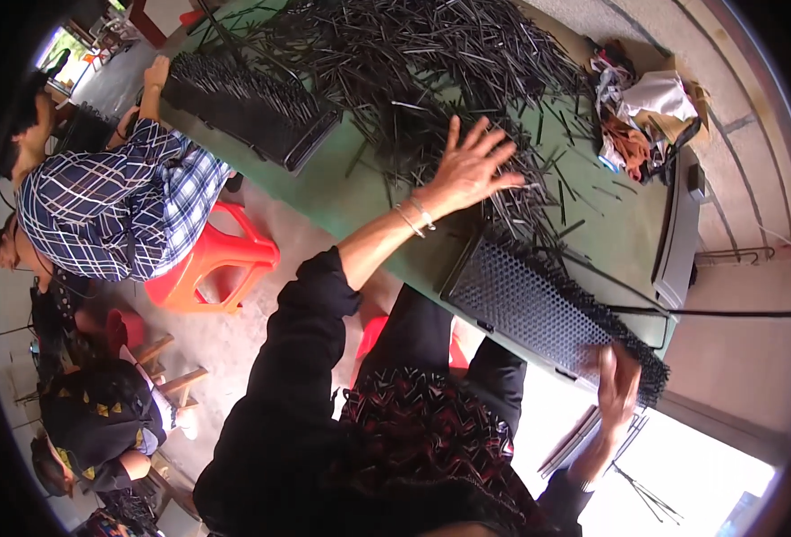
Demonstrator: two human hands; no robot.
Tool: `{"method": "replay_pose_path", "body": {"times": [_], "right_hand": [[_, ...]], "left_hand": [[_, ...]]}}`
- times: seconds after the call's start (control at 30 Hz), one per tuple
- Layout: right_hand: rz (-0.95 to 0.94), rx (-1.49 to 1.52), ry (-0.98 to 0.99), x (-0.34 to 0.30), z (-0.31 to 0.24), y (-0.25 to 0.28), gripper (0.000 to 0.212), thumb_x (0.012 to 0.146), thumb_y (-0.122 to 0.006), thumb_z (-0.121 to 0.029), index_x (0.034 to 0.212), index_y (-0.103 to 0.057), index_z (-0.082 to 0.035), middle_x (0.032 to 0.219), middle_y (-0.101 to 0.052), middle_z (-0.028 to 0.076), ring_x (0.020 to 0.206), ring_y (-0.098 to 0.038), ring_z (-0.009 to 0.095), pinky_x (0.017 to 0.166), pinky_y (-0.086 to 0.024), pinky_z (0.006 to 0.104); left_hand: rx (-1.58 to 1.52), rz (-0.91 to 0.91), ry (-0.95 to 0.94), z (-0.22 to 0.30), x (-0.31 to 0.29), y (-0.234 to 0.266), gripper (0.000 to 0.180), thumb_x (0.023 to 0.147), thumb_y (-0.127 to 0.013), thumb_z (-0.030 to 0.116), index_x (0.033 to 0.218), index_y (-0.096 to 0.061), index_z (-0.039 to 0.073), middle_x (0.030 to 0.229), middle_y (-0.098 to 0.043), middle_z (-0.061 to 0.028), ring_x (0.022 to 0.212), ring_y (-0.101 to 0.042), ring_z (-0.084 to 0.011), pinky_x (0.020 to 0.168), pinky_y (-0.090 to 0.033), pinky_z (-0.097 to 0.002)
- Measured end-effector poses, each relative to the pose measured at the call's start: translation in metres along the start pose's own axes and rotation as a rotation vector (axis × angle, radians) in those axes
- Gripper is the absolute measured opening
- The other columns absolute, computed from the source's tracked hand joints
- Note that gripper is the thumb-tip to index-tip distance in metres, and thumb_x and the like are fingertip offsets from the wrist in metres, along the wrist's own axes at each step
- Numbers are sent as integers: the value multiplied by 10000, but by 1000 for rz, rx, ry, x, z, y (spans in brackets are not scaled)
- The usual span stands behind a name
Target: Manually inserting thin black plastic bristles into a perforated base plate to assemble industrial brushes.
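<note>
A co-worker in a plaid shirt (100, 210) sits on 1 red plastic stool (208, 268) beside the green table (628, 215). At the lower left, 1 more person in dark clothing (100, 416) leans forward near a wooden frame (183, 382), all over a pale floor (266, 327). At the table's far right, a heap of crumpled material (664, 97), white, brown and dark, lies near a block wall (744, 85) with dark joints.

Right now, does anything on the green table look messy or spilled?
Yes: the black sticks lie heaped every which way, with strays scattered toward the crumpled scraps. That looks spilled, compared with the neat holes in the perforated tray.
</note>
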State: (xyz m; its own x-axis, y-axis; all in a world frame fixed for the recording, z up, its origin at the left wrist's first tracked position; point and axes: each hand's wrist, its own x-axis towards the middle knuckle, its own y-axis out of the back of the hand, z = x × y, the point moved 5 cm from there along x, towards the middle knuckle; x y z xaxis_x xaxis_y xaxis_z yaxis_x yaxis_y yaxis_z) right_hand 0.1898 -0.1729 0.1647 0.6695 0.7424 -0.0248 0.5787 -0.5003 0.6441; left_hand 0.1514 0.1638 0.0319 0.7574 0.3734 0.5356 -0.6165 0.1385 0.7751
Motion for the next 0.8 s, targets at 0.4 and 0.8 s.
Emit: {"method": "replay_pose_path", "body": {"times": [0.4, 0.8], "right_hand": [[-427, -1068, 405, 248, -33, -182, 1118, 612, -811, -548, 1375, -287, 79, 1346, -429, 258, 1264, -429, 392, 1043, -354, 487], [-370, -836, 328, 282, -1, -207, 1134, 610, -786, -597, 1396, -307, 65, 1336, -453, 250, 1284, -400, 388, 1063, -322, 485]], "left_hand": [[-840, 102, 970, -40, -137, 33, 259, 863, -660, 240, 990, -666, 15, 951, -683, -79, 871, -623, -125, 721, -483, -280], [-1544, 298, 1345, -23, -92, -28, 262, 790, -762, 283, 901, -644, 77, 843, -613, -6, 736, -603, -112, 649, -461, -231]]}}
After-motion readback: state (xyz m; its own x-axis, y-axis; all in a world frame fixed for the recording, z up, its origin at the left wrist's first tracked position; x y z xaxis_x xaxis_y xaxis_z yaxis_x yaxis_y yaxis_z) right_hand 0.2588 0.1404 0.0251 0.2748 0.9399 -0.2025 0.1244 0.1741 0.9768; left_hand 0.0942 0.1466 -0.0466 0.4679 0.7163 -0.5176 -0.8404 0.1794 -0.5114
